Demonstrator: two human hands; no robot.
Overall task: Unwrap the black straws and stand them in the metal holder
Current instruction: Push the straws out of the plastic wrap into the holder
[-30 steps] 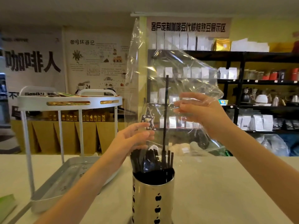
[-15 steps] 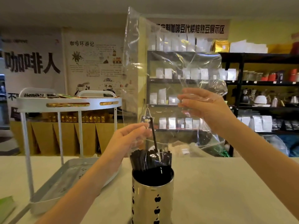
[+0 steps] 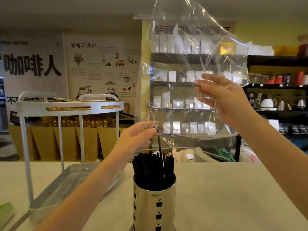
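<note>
A shiny metal holder with apple-shaped cut-outs stands on the counter at the bottom centre, full of upright black straws. One straw sticks up higher than the rest, its top at the fingertips of my left hand, which pinches the lower corner of a clear plastic wrapper. My right hand grips the wrapper higher up on its right side and holds it stretched above the holder. The wrapper looks empty.
A white two-tier metal rack with a tray base stands on the beige counter to the left of the holder. Behind the counter are dark shelves of bags and kettles, and posters on the wall.
Both hands lifted the wrapper well above the holder. The tall straw slid down out of it and now stands among the others, only slightly higher.
</note>
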